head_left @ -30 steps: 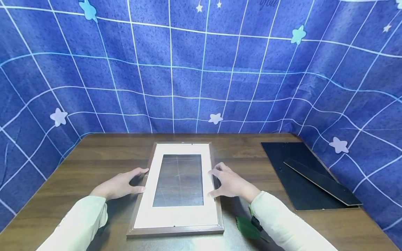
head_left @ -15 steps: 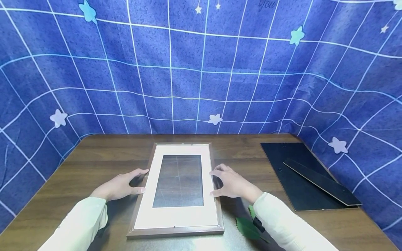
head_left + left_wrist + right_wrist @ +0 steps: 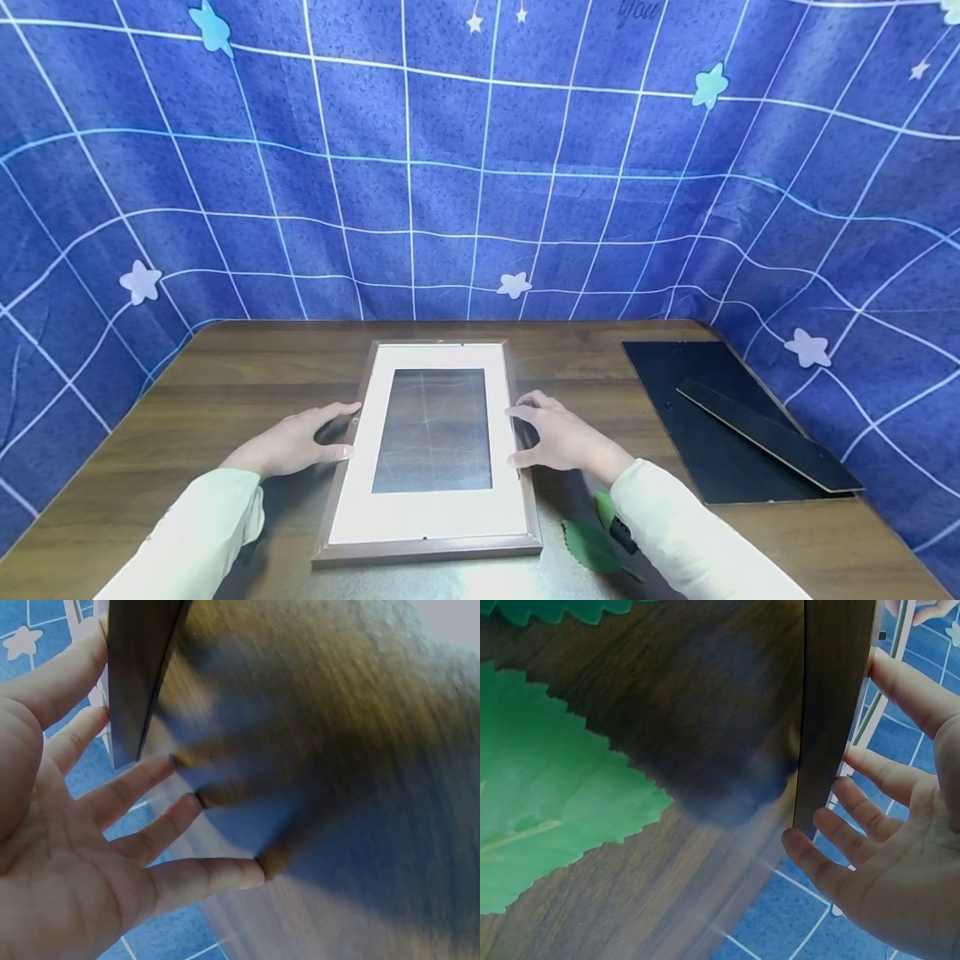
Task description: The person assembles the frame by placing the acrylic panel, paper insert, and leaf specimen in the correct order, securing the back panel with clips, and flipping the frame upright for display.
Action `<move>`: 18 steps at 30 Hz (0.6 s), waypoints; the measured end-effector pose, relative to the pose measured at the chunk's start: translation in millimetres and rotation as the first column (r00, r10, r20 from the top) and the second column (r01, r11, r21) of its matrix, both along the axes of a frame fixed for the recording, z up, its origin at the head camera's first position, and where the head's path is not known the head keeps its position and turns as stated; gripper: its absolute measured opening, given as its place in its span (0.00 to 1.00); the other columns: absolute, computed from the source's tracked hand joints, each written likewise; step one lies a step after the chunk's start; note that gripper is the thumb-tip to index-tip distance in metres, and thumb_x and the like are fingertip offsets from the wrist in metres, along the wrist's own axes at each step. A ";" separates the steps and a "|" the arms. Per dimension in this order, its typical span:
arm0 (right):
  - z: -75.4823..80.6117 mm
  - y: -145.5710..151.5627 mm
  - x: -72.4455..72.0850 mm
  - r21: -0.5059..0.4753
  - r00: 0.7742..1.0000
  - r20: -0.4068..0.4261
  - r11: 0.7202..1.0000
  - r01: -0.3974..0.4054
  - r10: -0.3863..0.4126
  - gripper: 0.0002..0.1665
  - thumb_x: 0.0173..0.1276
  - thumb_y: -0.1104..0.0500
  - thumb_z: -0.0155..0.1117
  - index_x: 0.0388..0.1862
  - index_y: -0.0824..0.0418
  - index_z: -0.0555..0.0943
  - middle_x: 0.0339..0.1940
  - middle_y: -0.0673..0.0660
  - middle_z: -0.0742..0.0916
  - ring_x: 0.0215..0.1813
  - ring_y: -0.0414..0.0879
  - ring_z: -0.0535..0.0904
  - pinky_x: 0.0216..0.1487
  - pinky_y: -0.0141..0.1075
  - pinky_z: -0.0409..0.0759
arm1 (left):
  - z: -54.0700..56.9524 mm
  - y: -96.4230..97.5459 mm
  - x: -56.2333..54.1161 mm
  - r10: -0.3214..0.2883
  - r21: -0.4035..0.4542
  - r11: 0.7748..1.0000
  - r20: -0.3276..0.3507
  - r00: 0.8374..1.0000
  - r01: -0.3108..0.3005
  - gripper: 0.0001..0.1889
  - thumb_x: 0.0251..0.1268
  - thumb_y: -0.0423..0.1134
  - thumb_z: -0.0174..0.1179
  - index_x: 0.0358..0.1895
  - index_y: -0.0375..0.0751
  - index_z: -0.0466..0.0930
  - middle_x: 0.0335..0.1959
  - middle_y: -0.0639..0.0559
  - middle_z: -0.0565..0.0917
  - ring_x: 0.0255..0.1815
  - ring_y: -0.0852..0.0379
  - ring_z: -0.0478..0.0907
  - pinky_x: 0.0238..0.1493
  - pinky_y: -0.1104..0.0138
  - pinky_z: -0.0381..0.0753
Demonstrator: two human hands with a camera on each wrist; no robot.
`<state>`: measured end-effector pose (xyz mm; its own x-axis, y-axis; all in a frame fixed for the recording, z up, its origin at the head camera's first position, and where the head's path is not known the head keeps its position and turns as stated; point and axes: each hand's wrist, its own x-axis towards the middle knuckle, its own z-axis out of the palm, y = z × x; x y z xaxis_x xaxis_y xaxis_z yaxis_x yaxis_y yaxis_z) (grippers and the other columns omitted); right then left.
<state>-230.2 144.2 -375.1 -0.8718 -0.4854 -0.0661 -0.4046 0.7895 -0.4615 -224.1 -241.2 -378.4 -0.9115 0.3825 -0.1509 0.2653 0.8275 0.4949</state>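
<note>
A brown picture frame [image 3: 427,547] lies flat on the wooden table, a white mat [image 3: 427,513] set inside it. The mat's rectangular window [image 3: 435,429] shows a dark, glossy surface with faint light lines. My left hand [image 3: 292,442] is at the frame's left side, thumb and forefinger tips on its edge. In the left wrist view the other fingers [image 3: 210,877] stretch out straight, spread at the tabletop. On the opposite side my right hand [image 3: 558,433] touches the frame's right edge; in the right wrist view its fingers [image 3: 885,776] are spread along the frame's side [image 3: 832,712].
At the right lies a black backing board [image 3: 720,467] with a narrow stand leg [image 3: 765,429] slanting across it. Green leaves [image 3: 588,546] rest near my right forearm, beside a small black object [image 3: 624,535]. A blue curtain [image 3: 450,192] with a grid and stars rises behind the table.
Over the last half second the frame has slid slightly to the right and a little away from me. My left hand has moved right along with it, the right hand only slightly.
</note>
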 end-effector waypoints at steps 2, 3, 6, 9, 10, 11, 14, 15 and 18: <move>0.5 0.6 -0.8 -0.004 1.000 0.000 1.000 0.002 -0.002 0.40 0.61 0.55 0.79 0.70 0.65 0.75 0.67 0.63 0.75 0.70 0.62 0.69 0.69 0.56 0.70 | -0.2 1.2 -0.9 0.009 0.008 1.000 0.015 1.000 -0.009 0.39 0.70 0.53 0.65 0.77 0.37 0.62 0.72 0.24 0.66 0.70 0.20 0.61 0.61 0.28 0.64; 0.5 1.0 -1.2 -0.006 1.000 0.001 1.000 0.004 -0.004 0.40 0.61 0.55 0.78 0.70 0.64 0.75 0.68 0.63 0.75 0.71 0.62 0.69 0.69 0.56 0.70 | -0.1 1.8 -1.3 0.012 0.014 1.000 0.022 1.000 -0.013 0.39 0.70 0.52 0.64 0.77 0.37 0.62 0.72 0.24 0.65 0.70 0.20 0.61 0.62 0.28 0.64; -0.4 3.4 -3.4 -0.008 1.000 0.001 1.000 0.008 -0.008 0.40 0.62 0.55 0.78 0.70 0.64 0.75 0.68 0.64 0.74 0.71 0.63 0.68 0.69 0.57 0.70 | 0.8 4.0 -4.3 0.015 0.024 1.000 0.040 0.999 -0.016 0.39 0.70 0.52 0.64 0.78 0.38 0.61 0.73 0.25 0.65 0.71 0.21 0.61 0.63 0.30 0.65; -2.0 5.8 -5.5 -0.008 1.000 0.006 1.000 0.009 -0.009 0.40 0.62 0.54 0.77 0.71 0.64 0.74 0.69 0.64 0.73 0.72 0.63 0.67 0.70 0.57 0.69 | 2.3 6.0 -6.6 0.013 0.021 1.000 0.047 0.999 -0.014 0.39 0.70 0.52 0.65 0.78 0.38 0.61 0.73 0.26 0.65 0.70 0.22 0.62 0.63 0.32 0.66; -2.4 6.5 -6.0 -0.009 1.000 0.008 1.000 0.011 -0.011 0.40 0.63 0.53 0.77 0.71 0.64 0.74 0.69 0.63 0.73 0.72 0.63 0.67 0.70 0.57 0.69 | 2.6 6.5 -7.4 0.013 0.017 1.000 0.048 0.999 -0.014 0.39 0.70 0.52 0.65 0.78 0.39 0.61 0.73 0.26 0.66 0.70 0.22 0.62 0.63 0.32 0.67; -2.6 7.1 -6.4 -0.009 1.000 0.009 1.000 0.012 -0.012 0.40 0.63 0.53 0.77 0.71 0.64 0.74 0.69 0.63 0.73 0.72 0.63 0.67 0.70 0.57 0.68 | 2.7 6.9 -8.0 0.013 0.016 1.000 0.049 0.999 -0.014 0.39 0.70 0.52 0.65 0.77 0.39 0.61 0.73 0.26 0.66 0.70 0.22 0.63 0.63 0.32 0.67; -2.9 7.9 -7.1 -0.007 1.000 0.010 1.000 0.012 -0.012 0.40 0.63 0.53 0.77 0.71 0.63 0.74 0.70 0.63 0.73 0.72 0.63 0.67 0.70 0.57 0.68 | 1.9 7.0 -9.7 0.009 0.015 1.000 0.046 0.999 -0.009 0.39 0.70 0.52 0.65 0.77 0.38 0.61 0.72 0.26 0.66 0.70 0.22 0.63 0.63 0.33 0.67; -2.7 8.1 -7.1 -0.005 1.000 0.008 1.000 0.012 -0.012 0.40 0.63 0.53 0.77 0.71 0.63 0.74 0.70 0.63 0.73 0.72 0.62 0.67 0.70 0.57 0.68 | 1.6 6.9 -10.0 0.009 0.015 1.000 0.047 0.999 -0.010 0.39 0.70 0.52 0.65 0.77 0.38 0.61 0.72 0.26 0.66 0.70 0.22 0.63 0.63 0.33 0.67; -1.8 8.6 -7.1 0.005 1.000 -0.002 1.000 0.006 -0.006 0.39 0.64 0.52 0.76 0.71 0.62 0.75 0.70 0.63 0.74 0.72 0.63 0.68 0.70 0.58 0.68 | 1.3 6.7 -10.6 0.009 0.021 1.000 0.048 0.999 -0.010 0.39 0.70 0.52 0.65 0.77 0.39 0.61 0.72 0.26 0.66 0.70 0.22 0.63 0.63 0.32 0.67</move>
<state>-237.3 152.8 -376.8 -0.8747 -0.4800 -0.0671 -0.4006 0.7941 -0.4571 -234.7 -234.5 -377.0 -0.9071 0.3774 -0.1862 0.2330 0.8188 0.5247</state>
